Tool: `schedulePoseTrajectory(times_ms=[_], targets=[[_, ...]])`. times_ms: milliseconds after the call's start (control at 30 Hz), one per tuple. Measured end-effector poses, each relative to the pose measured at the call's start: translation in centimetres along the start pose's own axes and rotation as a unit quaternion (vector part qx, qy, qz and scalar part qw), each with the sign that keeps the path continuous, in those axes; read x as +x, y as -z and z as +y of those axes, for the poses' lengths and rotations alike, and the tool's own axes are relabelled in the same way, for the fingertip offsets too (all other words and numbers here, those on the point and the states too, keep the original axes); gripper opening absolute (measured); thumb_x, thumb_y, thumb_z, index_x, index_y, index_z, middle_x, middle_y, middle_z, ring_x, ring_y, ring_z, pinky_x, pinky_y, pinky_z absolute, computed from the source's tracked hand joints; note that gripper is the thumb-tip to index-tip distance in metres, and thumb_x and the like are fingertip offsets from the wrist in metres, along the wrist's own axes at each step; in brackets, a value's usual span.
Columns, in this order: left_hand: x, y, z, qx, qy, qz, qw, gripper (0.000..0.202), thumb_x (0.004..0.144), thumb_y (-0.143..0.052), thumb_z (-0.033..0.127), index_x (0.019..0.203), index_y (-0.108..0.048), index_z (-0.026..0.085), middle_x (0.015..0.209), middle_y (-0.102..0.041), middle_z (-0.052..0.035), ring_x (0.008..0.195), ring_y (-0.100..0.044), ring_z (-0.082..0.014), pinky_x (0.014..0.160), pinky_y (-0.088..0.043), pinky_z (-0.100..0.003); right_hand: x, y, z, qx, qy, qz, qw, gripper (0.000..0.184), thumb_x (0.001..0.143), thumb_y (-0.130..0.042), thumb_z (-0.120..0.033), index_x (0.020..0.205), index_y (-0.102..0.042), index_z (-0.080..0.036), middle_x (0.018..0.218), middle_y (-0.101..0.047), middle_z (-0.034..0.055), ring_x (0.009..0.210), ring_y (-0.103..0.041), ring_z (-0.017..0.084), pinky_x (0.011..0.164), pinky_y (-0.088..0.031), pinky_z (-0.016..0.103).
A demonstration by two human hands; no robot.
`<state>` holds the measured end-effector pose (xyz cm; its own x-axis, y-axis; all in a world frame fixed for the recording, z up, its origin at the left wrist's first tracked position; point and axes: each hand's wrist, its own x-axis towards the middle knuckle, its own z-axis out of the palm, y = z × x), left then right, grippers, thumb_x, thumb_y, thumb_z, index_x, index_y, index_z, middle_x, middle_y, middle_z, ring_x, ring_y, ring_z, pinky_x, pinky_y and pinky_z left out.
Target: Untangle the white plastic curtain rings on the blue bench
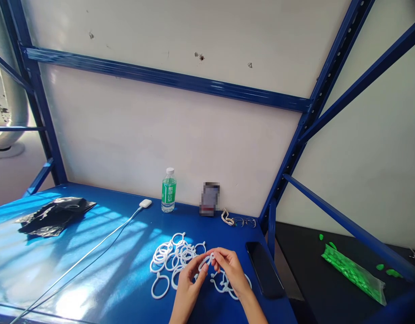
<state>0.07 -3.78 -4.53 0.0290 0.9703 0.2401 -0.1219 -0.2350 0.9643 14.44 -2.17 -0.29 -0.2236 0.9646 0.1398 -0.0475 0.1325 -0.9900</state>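
My left hand (190, 282) and my right hand (232, 272) meet over the front of the blue table. Between their fingertips is a white curtain ring (205, 260), gripped from both sides; the fingers cover part of it. Left of my hands lies a loose pile of similar white rings (167, 255), each with a small eyelet on its rim. One single ring (160, 286) lies flat in front of that pile. Beneath and beside my right hand is a smaller group of white rings (224, 284), partly hidden by the hand and wrist.
A black phone (265, 270) lies right of my hands. Along the back stand a water bottle (169, 191) and a blurred-out object (209, 199), with glasses (244, 222) nearby. A white charger cable (102, 243) crosses the blue table (126, 292). A black plastic bag (57, 216) lies left.
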Motion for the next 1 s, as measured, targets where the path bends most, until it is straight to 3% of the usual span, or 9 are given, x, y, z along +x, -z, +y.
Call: schedulePoseTrajectory(times_ms=[200,533,1000], targets=[[-0.1,-0.1,0.0,-0.038,0.03,0.006,0.999,0.049,0.074,-0.063,0.055,0.102,-0.07,0.015,0.091,-0.072,-0.0113,0.081,-0.066,-0.0232,0.07,-0.055,-0.031,0.1,-0.1,0.1,0.004,0.002,-0.006,1.0,0.042,0.082,-0.059,-0.054,0.09,-0.073,-0.015,0.062,-0.056,0.0011,0.054,-0.047,0.009,0.051,-0.036,0.02],[0.1,-0.1,0.6,-0.058,0.037,-0.042,0.997,0.046,0.076,-0.061,0.055,0.096,-0.071,0.014,0.069,-0.066,-0.0038,0.057,-0.053,-0.0125,0.058,-0.045,-0.023,-0.1,0.0,0.4,0.022,-0.003,-0.008,1.0,0.039,0.079,-0.064,-0.052,0.085,-0.073,-0.015,0.058,-0.053,-0.0004,0.051,-0.042,0.007,0.048,-0.031,0.018],[-0.1,0.0,0.8,-0.037,0.04,-0.034,0.998,0.043,0.075,-0.064,0.052,0.094,-0.073,0.014,0.073,-0.067,-0.0053,0.058,-0.054,-0.0123,0.055,-0.044,-0.021,0.0,-0.3,1.3,0.039,-0.005,0.027,0.999,0.04,0.077,-0.067,-0.052,0.076,-0.073,-0.013,0.054,-0.051,0.0,0.048,-0.039,0.006,0.046,-0.027,0.019]])
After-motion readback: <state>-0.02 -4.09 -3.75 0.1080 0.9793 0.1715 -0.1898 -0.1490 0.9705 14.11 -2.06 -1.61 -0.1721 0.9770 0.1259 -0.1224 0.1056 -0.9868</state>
